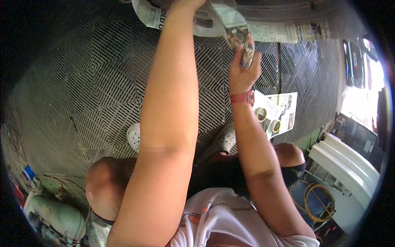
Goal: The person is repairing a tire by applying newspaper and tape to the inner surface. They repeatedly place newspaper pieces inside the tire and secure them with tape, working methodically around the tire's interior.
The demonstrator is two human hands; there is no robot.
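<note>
1. Green tank [61, 216]: well to the left of the floor newspaper [288, 109], and nearer the wearer's body.
2. Left shoe [133, 136]: pale and perforated, to the left of the floor newspaper, on ribbed floor tiles [94, 82].
3. Left hand [191, 3]: beyond and to the left of the floor newspaper, cut off by the upper edge of view; whether its fingers are spread or closed cannot be told.
4. Right shoe [227, 140]: to the left of the floor newspaper and slightly nearer the body.
5. Right hand [245, 72]: just beyond and to the left of the floor newspaper, with a red wristband [242, 98]. Thumb and fingers close on the lower end of a folded newspaper [238, 35], which extends away from the body.
6. Dark curved panel [288, 14]: beyond the floor newspaper; a newspaper border [271, 33] runs along its near edge.
7. Two tape rolls [276, 126]: on the floor newspaper, side by side.
8. Yellow hose [327, 212]: coiled, to the right of the floor newspaper and nearer the body.
9. White ridged panel [345, 164]: to the right of the floor newspaper.
</note>
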